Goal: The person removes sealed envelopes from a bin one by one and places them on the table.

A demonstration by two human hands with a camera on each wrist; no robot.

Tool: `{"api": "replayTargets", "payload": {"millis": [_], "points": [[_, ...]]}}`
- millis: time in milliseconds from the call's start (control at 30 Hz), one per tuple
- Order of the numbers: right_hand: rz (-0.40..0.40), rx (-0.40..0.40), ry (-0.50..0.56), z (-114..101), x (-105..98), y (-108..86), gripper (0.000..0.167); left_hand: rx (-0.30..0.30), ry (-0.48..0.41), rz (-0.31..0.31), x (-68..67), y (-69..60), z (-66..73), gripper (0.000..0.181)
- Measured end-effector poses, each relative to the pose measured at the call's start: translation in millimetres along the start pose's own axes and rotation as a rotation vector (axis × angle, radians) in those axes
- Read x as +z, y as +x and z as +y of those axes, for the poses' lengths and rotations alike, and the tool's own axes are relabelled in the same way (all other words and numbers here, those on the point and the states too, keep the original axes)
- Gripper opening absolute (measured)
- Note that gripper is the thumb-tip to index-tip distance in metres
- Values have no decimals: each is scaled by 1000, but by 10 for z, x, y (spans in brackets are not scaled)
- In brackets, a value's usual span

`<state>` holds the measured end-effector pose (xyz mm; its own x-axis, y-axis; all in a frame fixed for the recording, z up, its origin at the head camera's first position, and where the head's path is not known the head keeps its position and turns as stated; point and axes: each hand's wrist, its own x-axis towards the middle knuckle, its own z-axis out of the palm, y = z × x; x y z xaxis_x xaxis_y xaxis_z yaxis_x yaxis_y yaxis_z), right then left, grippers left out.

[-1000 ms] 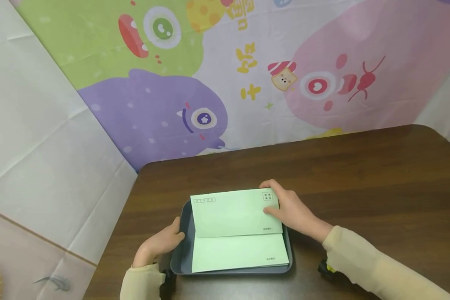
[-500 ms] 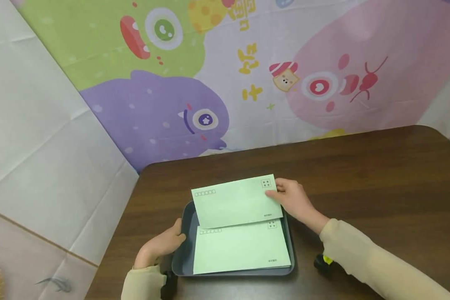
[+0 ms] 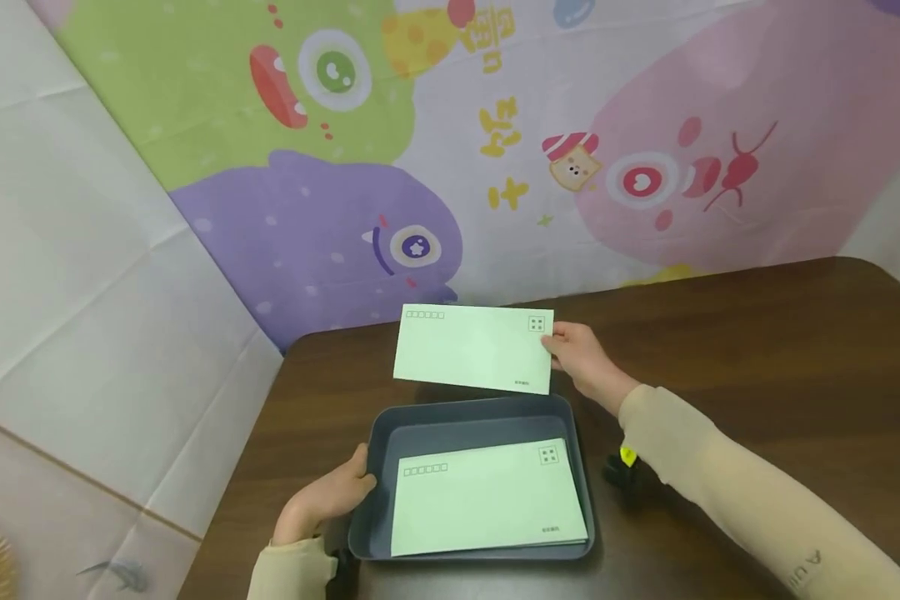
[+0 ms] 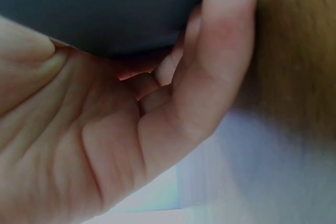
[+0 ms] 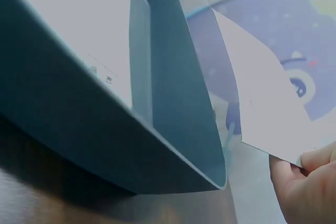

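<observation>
A pale green envelope is pinched at its right end by my right hand, beyond the far rim of a dark grey tray. In the right wrist view, thumb and fingers of the right hand hold the envelope clear of the tray. Inside the tray lies a small stack of similar envelopes, slightly turned, against the near side. My left hand grips the tray's left side; the left wrist view has its fingers curled round the dark wall.
The brown wooden table extends right and behind the tray. A cartoon-printed cloth hangs along its far edge, and white panels stand at the left. A dark strap with a yellow-green part is under the right sleeve.
My right hand has lifted the top envelope off the stack and carried it away past the tray's far rim. The left hand stays on the tray's left side.
</observation>
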<state>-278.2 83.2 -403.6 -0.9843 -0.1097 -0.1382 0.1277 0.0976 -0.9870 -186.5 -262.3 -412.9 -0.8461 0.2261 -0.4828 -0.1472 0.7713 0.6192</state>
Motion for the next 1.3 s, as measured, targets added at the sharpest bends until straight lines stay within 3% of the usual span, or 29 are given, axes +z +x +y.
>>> {"api": "replayTargets", "payload": {"millis": [200,400,800,1033,1300], "points": [[9,46,49,-16,31,243,40,26,9,12,9,1,-28,62],[75,102,-34,-6,30,388,40,19,7,6,18,27,-50,62],[181,183,-98,32,43,529,40,32,-26,3,4,-6,-42,63],[174,223,-18,87,12,568,48,33,-36,1,-19,5,-68,63],[92,245,126,127,-84,610,54,41,-19,11,21,11,-45,63]]}}
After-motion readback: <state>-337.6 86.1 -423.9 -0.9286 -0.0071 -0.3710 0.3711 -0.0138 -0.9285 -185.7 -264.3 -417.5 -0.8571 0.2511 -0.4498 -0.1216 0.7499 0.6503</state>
